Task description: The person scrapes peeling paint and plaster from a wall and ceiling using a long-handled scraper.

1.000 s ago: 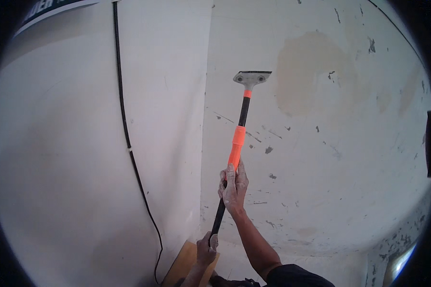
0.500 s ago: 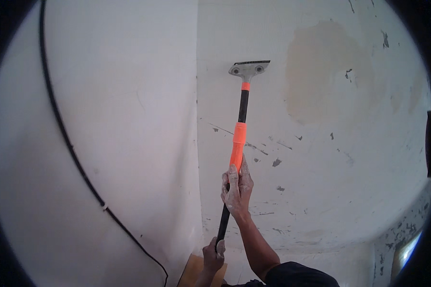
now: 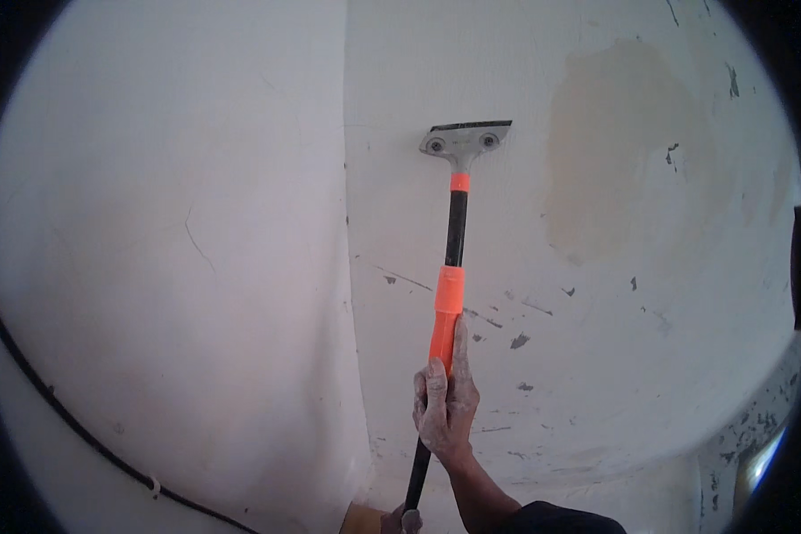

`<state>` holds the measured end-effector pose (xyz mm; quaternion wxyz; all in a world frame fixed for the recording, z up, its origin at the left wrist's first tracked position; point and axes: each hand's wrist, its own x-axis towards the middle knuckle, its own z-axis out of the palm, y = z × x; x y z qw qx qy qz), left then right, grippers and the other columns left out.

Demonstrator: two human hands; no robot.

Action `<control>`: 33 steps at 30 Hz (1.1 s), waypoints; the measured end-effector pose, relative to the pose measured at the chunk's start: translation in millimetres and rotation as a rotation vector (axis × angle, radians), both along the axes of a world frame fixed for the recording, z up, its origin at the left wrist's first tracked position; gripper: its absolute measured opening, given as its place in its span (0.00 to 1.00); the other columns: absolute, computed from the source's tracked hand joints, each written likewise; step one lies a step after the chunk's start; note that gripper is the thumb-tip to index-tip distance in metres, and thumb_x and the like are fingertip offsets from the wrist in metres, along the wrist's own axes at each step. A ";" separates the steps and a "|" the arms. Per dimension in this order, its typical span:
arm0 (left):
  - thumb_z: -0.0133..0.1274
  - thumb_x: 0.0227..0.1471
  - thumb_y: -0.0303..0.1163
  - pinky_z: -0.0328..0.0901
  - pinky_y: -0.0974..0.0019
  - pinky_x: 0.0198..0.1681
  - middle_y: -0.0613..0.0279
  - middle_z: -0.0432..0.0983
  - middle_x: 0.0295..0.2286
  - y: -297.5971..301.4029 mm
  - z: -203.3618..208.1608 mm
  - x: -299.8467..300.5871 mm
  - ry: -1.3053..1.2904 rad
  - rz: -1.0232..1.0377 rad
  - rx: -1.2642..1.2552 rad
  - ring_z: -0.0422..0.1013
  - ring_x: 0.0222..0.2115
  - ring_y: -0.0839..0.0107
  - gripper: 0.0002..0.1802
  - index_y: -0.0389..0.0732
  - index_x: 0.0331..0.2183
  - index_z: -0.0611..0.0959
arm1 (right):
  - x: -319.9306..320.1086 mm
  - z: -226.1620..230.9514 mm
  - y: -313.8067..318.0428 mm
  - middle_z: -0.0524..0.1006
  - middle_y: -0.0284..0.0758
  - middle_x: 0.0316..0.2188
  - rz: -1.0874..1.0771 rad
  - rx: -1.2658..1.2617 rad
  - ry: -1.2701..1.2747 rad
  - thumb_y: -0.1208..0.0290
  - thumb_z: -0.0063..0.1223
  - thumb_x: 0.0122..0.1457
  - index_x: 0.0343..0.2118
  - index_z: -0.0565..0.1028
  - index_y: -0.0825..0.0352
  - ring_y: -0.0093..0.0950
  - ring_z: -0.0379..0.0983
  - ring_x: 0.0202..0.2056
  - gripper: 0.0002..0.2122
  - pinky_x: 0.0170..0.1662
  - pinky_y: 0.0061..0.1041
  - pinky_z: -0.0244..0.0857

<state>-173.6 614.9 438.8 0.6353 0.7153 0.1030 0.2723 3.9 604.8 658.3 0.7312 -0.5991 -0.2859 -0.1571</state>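
A long-handled scraper (image 3: 455,227) has a grey metal head (image 3: 462,142), a wide dark blade, and a black shaft with orange sleeves. Its blade lies at the pale, scuffed surface (image 3: 498,214), right of the corner line; whether it touches is hard to tell. My right hand (image 3: 446,409), coated in whitish dust, is closed around the handle just below and on the long orange sleeve, index finger stretched along it. Lower down, my left hand (image 3: 401,521) grips the black end of the shaft; the bottom edge of the picture cuts most of it off.
On the left is a smooth white surface (image 3: 178,267) with a black cable (image 3: 80,433) clipped along it. Grey chips and a beige patch (image 3: 605,178) mark the scraped side. A brown board-like thing (image 3: 362,519) shows beside my left hand. Bright light enters at lower right.
My view has tilted, so both hands and the black cable sit lower in the picture. The scraper looks slightly larger, its blade near the same spot. Both hands keep their hold.
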 end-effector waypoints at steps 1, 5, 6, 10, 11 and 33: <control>0.53 0.61 0.37 0.57 0.67 0.21 0.72 0.63 0.17 0.5 1.8 0.5 0.028 -0.024 -0.041 0.56 0.18 0.76 0.12 0.36 0.37 0.76 | 0.7 -0.1 0.6 0.63 0.25 0.19 0.005 -0.010 -0.017 0.72 0.36 0.72 0.71 0.41 0.70 0.13 0.59 0.19 0.29 0.20 0.15 0.57; 0.49 0.64 0.38 0.56 0.67 0.21 0.73 0.62 0.17 9.7 14.3 0.1 0.114 -0.087 -0.142 0.57 0.19 0.78 0.15 0.33 0.40 0.78 | 1.3 8.8 1.9 0.65 0.26 0.17 -0.057 -0.080 -0.050 0.72 0.35 0.72 0.71 0.42 0.71 0.14 0.61 0.18 0.29 0.21 0.17 0.59; 0.48 0.65 0.38 0.55 0.67 0.21 0.73 0.62 0.17 11.4 19.6 0.4 0.130 -0.098 -0.158 0.57 0.19 0.78 0.16 0.32 0.41 0.78 | 1.5 14.9 2.8 0.65 0.27 0.17 -0.075 -0.109 -0.055 0.72 0.35 0.72 0.70 0.42 0.72 0.14 0.61 0.18 0.29 0.21 0.17 0.59; 0.45 0.67 0.38 0.52 0.67 0.20 0.74 0.59 0.16 17.3 51.5 15.3 -0.003 -0.064 -0.039 0.55 0.18 0.80 0.20 0.30 0.45 0.79 | 14.2 59.0 8.3 0.66 0.28 0.18 -0.111 -0.116 -0.157 0.72 0.34 0.72 0.71 0.42 0.71 0.15 0.62 0.18 0.28 0.22 0.19 0.61; 0.47 0.65 0.39 0.52 0.68 0.20 0.73 0.58 0.16 22.3 61.7 27.0 0.050 -0.092 -0.105 0.54 0.19 0.80 0.16 0.35 0.33 0.74 | 20.6 74.1 11.4 0.67 0.29 0.19 -0.141 -0.124 -0.201 0.72 0.34 0.72 0.71 0.43 0.70 0.15 0.63 0.19 0.28 0.23 0.19 0.61; 0.44 0.65 0.46 0.50 0.64 0.20 0.69 0.58 0.15 -2.1 -80.3 24.0 -0.012 0.033 -0.047 0.52 0.18 0.76 0.26 0.40 0.19 0.67 | -1.0 -77.2 -1.0 0.62 0.26 0.15 -0.250 -0.207 -0.211 0.73 0.33 0.71 0.71 0.41 0.71 0.14 0.59 0.16 0.28 0.20 0.18 0.58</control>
